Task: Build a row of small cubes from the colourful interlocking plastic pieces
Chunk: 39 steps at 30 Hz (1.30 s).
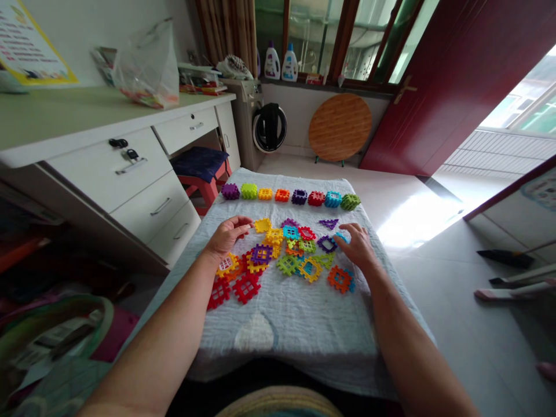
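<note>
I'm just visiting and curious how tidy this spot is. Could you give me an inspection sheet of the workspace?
Surface: a table spread with a creased, pale cloth.
Job's things: loose toothed pieces in many colours, some overlapping; beyond them, a row of eight blocks.
Clutter: a see-through bag on the desk.
Fingers: left fingers by a yellow piece, right fingers by a blue piece; grip unclear.
Cables: nothing seen.
Surroundings: cushioned stool, washing machine, red door.

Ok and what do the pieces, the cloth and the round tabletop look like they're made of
Pieces: probably plastic, smooth-looking, given the bright, even colours and crisp notched edges. Cloth: fabric, perhaps cotton, matte, with soft wrinkles. Tabletop: wood or bamboo, maybe only a wood-look surface, smooth, with striped grain.
</note>
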Available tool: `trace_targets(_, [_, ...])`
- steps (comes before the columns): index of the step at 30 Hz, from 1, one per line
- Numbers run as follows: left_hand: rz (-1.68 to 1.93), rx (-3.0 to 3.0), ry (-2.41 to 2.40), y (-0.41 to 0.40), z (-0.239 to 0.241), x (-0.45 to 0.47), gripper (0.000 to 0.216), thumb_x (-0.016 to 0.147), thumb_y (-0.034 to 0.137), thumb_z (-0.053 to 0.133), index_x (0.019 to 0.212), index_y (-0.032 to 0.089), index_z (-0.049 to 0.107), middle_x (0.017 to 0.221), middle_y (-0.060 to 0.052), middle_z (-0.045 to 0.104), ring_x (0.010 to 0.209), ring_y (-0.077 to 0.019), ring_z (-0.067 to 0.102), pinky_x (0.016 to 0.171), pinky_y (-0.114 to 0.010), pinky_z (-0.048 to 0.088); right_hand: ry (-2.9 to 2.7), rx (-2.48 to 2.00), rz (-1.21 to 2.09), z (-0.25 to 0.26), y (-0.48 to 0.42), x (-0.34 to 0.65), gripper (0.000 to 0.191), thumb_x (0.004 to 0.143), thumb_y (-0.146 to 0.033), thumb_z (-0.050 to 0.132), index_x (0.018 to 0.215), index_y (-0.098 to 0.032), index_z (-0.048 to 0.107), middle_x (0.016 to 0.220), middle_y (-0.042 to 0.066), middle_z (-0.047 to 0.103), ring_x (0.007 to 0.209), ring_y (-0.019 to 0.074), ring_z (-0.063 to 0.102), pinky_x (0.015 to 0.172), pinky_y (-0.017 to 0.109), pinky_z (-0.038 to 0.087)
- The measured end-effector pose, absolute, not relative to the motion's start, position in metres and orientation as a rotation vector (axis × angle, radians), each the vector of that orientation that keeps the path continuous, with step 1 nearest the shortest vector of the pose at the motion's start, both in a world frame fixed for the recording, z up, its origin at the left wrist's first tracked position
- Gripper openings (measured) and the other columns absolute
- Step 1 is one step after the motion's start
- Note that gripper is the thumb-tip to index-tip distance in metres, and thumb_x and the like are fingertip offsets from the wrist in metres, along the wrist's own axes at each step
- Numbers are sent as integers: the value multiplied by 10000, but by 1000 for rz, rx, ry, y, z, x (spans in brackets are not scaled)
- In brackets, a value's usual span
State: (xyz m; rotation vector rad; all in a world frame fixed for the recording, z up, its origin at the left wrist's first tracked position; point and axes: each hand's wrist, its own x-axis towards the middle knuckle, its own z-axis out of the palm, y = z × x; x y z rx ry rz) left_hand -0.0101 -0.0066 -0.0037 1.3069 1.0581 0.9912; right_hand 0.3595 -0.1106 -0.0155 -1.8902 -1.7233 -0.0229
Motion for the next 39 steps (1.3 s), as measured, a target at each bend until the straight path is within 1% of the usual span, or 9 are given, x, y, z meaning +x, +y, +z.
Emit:
trace_targets(8, [994, 1313, 1057, -8, -3, -5, 368, 589, 352, 730, 881, 139, 662, 815, -40, 691, 653, -111, 550, 628, -250, 424, -2049, -1634, 175, 8, -93, 306, 236, 859, -387, 580, 1017, -240, 676, 1144, 81, 659, 1064, 278, 547, 954, 468, 386])
trace_targets(15, [961, 1378, 1070, -5, -6, -5, 338, 598, 349, 700, 865, 146, 658, 816, -33, 686, 677, -125, 550, 650, -266, 425, -2252, -1705, 215, 17, -64, 249, 420, 813, -277, 613, 1231, -232, 602, 1228, 90, 644, 1162, 295, 501, 949, 454, 371])
trace_targets(20, [959, 1398, 1055, -5, -8, -7, 322, 612, 342, 692, 866, 147, 660, 809, -27, 674, 700, -132, 556, 663, -270, 428, -2253, -1680, 305, 22, -60, 239, 231, 832, -170, 516, 972, -229, 690, 925, 53, 716, 925, 223, 614, 849, 346, 400])
trace_targets(24, [951, 1427, 1055, -3, -10, -6, 316, 611, 338, 694, 859, 145, 660, 811, -36, 680, 692, -136, 552, 666, -280, 430, -2013, -1565, 494, 28, -68, 258, 200, 868, -270, 479, 861, -191, 663, 706, 14, 626, 672, 154, 559, 644, 270, 394])
trace_targets(27, [950, 1440, 1055, -2, -12, -6, 318, 612, 343, 693, 860, 145, 660, 821, -42, 684, 697, -141, 557, 673, -286, 436, -1797, -1612, 519, 30, -74, 287, 247, 834, -348, 525, 972, -178, 639, 655, -19, 555, 576, 126, 472, 564, 257, 364])
trace_targets(30, [954, 1451, 1058, -1, -13, -6, 316, 612, 345, 688, 857, 147, 661, 817, -39, 682, 700, -143, 563, 681, -289, 443, -1663, -1694, 423, 27, -81, 315, 379, 786, -343, 569, 1127, -178, 586, 685, -26, 553, 559, 119, 453, 572, 265, 382])
trace_targets(34, [946, 1461, 1071, -3, -12, -5, 308, 609, 349, 684, 845, 154, 652, 813, -33, 676, 713, -150, 574, 687, -292, 449, -1676, -1846, 294, 15, -89, 328, 333, 772, -310, 565, 1071, -175, 623, 731, 15, 602, 643, 160, 530, 665, 309, 433])
trace_targets(36, [948, 1461, 1078, -3, -12, -5, 306, 611, 350, 683, 845, 156, 649, 821, -35, 676, 724, -153, 580, 690, -292, 450, -1759, -1866, 219, 7, -92, 326, 345, 772, -301, 561, 1085, -173, 634, 890, 71, 650, 811, 210, 581, 779, 351, 449])
trace_targets(39, [951, 1456, 1078, -4, -13, -5, 314, 620, 352, 678, 864, 155, 652, 833, -37, 678, 732, -153, 582, 692, -290, 450, -1873, -1890, 112, 0, -96, 323, 435, 769, -337, 586, 1174, -181, 618, 1134, 117, 626, 1035, 278, 543, 914, 417, 416])
